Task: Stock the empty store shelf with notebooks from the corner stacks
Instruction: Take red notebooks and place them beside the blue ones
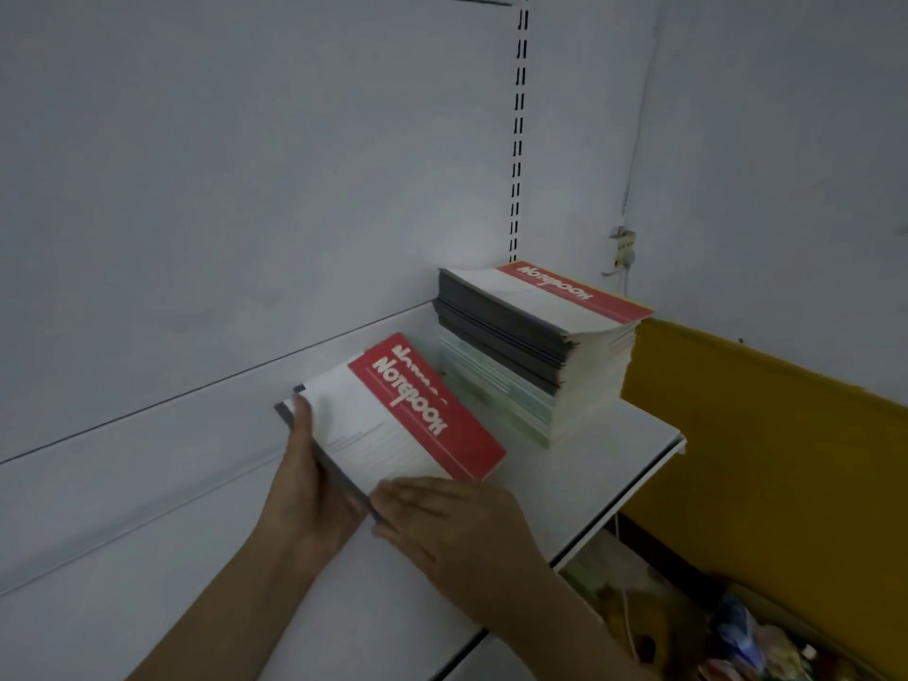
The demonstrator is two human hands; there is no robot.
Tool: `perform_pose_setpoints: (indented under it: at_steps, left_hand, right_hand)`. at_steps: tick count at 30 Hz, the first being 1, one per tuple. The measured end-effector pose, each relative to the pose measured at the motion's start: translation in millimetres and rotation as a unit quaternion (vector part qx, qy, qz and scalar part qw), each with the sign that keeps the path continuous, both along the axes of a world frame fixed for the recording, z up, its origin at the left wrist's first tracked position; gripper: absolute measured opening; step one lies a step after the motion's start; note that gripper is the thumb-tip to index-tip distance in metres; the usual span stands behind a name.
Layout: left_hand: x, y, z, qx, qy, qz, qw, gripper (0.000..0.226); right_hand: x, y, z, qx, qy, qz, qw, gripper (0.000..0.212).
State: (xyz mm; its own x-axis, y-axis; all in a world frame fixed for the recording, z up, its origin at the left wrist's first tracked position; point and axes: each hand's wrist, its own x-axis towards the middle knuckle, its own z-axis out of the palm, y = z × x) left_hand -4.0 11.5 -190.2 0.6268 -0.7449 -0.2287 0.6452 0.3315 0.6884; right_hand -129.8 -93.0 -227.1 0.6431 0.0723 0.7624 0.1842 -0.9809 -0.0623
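On the white shelf (614,464) our flat left hand (304,479) and right hand (442,513) press a small notebook pile (393,425), long axis running far-left to near-right, left of the tall stack (535,346).

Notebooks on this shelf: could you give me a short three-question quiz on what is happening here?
1. True or false: the tall stack stands at the right end of the white shelf.
2. What colour is the band on the cover of the small bundle of notebooks? A) blue B) red C) green
3. Fill in: the left hand lies along the bundle's dark ____ edge, while the right hand lies at its near edge.

Key: 1 true; 2 B; 3 spine.
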Motion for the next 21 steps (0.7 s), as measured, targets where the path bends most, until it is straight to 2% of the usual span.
perform_pose_setpoints:
  at_steps: [2,4,6,8,9,11,14,18,21]
  left_hand:
    - [0,0,-1,0.038,-0.018,0.008,0.999,0.05]
    - [2,0,-4,0.049,-0.017,0.011,0.999,0.05]
    - [3,0,-5,0.059,-0.029,0.023,0.998,0.06]
    - [4,-1,-5,0.081,-0.045,0.026,0.995,0.052]
    - [4,-1,-6,0.087,-0.049,0.024,0.995,0.047]
    - [3,0,-4,0.103,-0.051,0.019,0.993,0.042]
    - [4,1,-4,0.116,-0.047,0.019,0.992,0.042]
    - [4,3,-1,0.118,-0.035,0.022,0.992,0.044]
    - [2,3,-1,0.113,-0.03,0.019,0.993,0.04]
  right_hand:
    - [-2,-2,16,0.024,0.078,0.039,0.996,0.039]
    - [-6,-13,38,0.013,0.088,0.024,0.996,0.051]
    - [-12,-30,64,0.0,-0.01,-0.055,0.998,0.052]
    - [-18,-55,87,0.03,-0.114,-0.174,0.978,0.053]
    - [-21,-68,96,0.05,-0.131,-0.235,0.962,0.055]
    - [-22,-92,102,0.079,-0.108,-0.313,0.94,0.052]
    - [-18,-107,93,0.056,-0.112,-0.311,0.942,0.034]
    - [-16,-103,90,0.077,-0.11,-0.271,0.953,0.029]
    - [-17,-105,91,0.076,-0.07,-0.306,0.946,0.032]
